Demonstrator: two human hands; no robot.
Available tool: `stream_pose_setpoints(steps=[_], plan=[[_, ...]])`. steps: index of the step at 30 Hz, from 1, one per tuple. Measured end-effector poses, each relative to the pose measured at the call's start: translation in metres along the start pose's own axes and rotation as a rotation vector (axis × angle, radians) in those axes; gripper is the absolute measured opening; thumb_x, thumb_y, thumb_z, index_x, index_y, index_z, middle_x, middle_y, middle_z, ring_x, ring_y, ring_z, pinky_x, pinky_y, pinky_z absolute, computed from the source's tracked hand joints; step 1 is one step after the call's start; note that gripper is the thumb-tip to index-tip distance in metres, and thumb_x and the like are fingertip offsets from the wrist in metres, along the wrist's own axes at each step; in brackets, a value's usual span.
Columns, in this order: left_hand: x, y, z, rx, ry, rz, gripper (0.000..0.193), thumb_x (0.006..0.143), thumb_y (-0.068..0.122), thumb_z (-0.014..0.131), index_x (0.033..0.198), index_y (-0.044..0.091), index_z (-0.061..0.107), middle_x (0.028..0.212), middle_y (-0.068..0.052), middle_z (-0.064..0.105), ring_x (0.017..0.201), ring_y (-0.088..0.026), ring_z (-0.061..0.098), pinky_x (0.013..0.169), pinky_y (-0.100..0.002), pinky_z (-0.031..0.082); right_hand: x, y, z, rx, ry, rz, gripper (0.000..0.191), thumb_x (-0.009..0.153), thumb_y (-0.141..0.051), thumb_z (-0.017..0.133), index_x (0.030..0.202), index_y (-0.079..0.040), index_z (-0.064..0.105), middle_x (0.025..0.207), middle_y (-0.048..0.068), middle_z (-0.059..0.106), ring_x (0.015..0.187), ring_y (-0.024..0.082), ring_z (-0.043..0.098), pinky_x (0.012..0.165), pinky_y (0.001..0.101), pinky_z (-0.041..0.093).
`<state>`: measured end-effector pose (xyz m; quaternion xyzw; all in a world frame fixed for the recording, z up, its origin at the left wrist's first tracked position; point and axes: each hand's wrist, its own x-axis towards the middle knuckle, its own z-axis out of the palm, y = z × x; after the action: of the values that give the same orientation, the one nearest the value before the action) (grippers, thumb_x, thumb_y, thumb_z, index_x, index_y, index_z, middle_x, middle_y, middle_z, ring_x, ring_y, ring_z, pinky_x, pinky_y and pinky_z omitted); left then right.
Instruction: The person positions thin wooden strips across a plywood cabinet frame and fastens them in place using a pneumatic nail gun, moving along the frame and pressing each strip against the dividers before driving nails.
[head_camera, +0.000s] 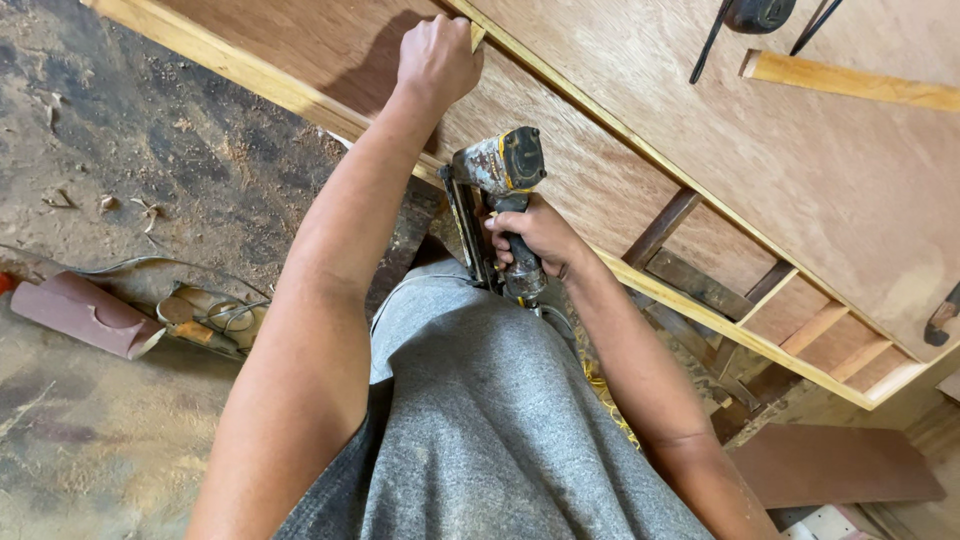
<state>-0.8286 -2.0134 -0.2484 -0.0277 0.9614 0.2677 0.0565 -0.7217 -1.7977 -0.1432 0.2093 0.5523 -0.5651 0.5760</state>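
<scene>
Grey-clad knee (500, 420) foremost, right grip (535, 240) clenched round nail gun (497, 195), left grip (437, 60) seemingly pinching wood strip (600, 110)

No packages, signs or screens visible, as far as the view shows.

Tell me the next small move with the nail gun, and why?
Probably swing the nail gun up to the thin wood strip beside the left hand. The left hand presses that strip onto the plywood panel, while the right hand holds the gun back near the frame edge, away from the strip.
</scene>
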Motion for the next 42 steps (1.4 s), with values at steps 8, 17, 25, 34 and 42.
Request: stream_pose_setpoints(steps=[8,17,25,34,42], plan=[[0.000,-0.002,-0.003,-0.030,-0.030,-0.041,0.035,0.089,0.036,0.077,0.088,0.001,0.073,0.085,-0.021,0.073,0.079,-0.037,0.073,0.068,-0.047,0.060,-0.003,-0.009,0.004,0.039,-0.035,0.011,0.018,0.089,-0.009,0.064,0.103,0.000,0.058,0.065,0.004,0.056,0.050,0.014,0.055,0.049,0.0326,0.051],[-0.059,-0.044,-0.019,0.184,-0.584,-0.060,0.056,0.101,0.058,0.063,0.094,0.004,0.075,0.087,-0.015,0.071,0.079,-0.028,0.073,0.067,-0.042,0.059,0.011,-0.044,0.009,-0.036,-0.031,0.020,0.023,0.090,-0.007,0.063,0.111,0.002,0.062,0.067,0.005,0.058,0.050,0.014,0.055,0.050,0.0317,0.052],[-0.062,-0.062,0.000,0.180,-0.496,0.068,0.041,0.094,0.047,0.070,0.097,0.006,0.074,0.091,-0.016,0.072,0.083,-0.030,0.073,0.071,-0.042,0.059,0.010,-0.041,0.023,0.044,-0.062,0.038,0.024,0.091,-0.006,0.062,0.112,0.004,0.062,0.066,0.005,0.057,0.049,0.013,0.054,0.049,0.0308,0.051],[-0.050,-0.047,0.004,0.073,-0.652,-0.095,0.024,0.104,0.023,0.060,0.102,0.001,0.069,0.083,-0.015,0.066,0.067,-0.023,0.067,0.058,-0.037,0.059,0.001,-0.039,0.022,0.030,-0.032,0.012,0.025,0.090,-0.005,0.062,0.113,0.005,0.061,0.067,0.004,0.057,0.051,0.012,0.055,0.050,0.0309,0.053],[-0.051,-0.035,-0.008,0.108,-0.656,-0.076,0.037,0.102,0.036,0.067,0.102,-0.001,0.070,0.086,-0.015,0.068,0.071,-0.023,0.069,0.061,-0.036,0.061,-0.001,-0.036,0.015,0.071,-0.052,-0.016,0.026,0.090,-0.003,0.063,0.114,0.007,0.060,0.069,0.005,0.057,0.053,0.013,0.055,0.050,0.0307,0.051]])
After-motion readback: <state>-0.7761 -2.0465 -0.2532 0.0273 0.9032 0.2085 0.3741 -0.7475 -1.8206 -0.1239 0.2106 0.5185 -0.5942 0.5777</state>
